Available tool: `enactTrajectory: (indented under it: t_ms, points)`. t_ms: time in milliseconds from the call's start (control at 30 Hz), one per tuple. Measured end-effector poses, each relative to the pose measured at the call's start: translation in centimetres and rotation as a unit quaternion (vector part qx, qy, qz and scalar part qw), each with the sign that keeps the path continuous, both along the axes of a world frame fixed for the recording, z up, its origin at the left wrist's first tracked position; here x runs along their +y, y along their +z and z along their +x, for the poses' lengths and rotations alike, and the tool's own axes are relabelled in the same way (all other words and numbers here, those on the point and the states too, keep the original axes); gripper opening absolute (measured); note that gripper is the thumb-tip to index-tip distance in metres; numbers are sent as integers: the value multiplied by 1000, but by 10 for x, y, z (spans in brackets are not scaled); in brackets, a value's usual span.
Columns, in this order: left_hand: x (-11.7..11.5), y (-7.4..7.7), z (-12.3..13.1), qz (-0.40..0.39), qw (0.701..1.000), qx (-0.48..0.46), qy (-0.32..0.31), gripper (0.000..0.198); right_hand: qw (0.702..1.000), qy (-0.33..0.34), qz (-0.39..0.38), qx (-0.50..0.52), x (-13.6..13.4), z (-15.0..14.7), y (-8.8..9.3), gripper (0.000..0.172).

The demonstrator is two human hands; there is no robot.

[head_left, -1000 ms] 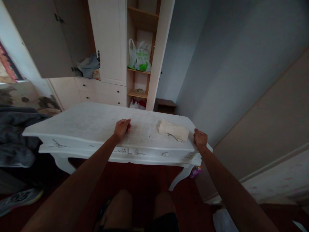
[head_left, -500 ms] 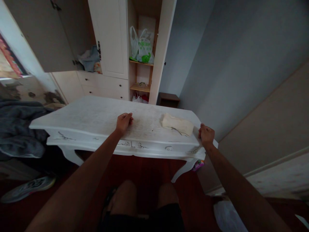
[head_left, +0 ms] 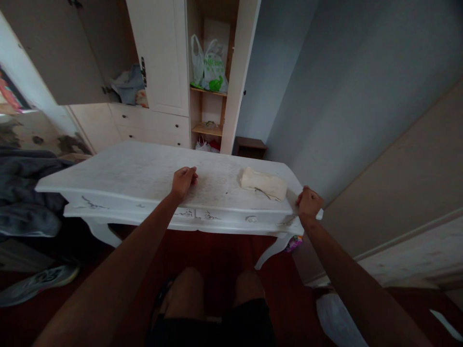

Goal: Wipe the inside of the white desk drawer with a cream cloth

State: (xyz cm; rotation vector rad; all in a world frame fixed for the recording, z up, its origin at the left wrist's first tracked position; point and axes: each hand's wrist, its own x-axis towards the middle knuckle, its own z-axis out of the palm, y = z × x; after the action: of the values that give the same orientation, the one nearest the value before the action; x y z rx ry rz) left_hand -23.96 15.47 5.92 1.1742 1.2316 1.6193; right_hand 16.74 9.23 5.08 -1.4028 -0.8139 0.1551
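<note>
You braced the white table (head_left: 126, 173): L hand (head_left: 183, 179) curled loosely on its top w/ nothing in it, R hand (head_left: 308, 202) fisted round the end edge, prob. for purchase. A folded cloth (head_left: 263, 183) lay between them, just left of your R fingers.

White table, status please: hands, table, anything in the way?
Left hand curled on white table top. Right hand gripping its right end. Folded cloth lies between them. Wall close on the right.

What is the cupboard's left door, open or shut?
Open. The left door swings outward from the cupboard, and bundled clothes show inside.
</note>
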Motion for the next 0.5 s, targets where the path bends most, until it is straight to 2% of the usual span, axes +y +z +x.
enactTrajectory:
  t_ms: [100,200,267,367,433,500]
  points:
    - [2,-1,-1,6,1000,-5,-4,27,995,11,41,95,-20,-5,-8,42]
    - [2,-1,0,12,1000,-4,-6,27,974,124,24,190,-52,-19,-30,41]
    - [1,0,0,11,1000,-2,-3,26,950,218,-49,218,-74,-36,-49,45]
    - [0,1,1,6,1000,-2,-3,26,891,325,-197,247,-91,-68,-70,48]
    - [0,1,1,4,1000,-1,-2,26,857,352,-276,257,-90,-88,-74,46]
    - [1,1,1,2,1000,0,-1,26,843,350,-313,262,-81,-104,-74,39]
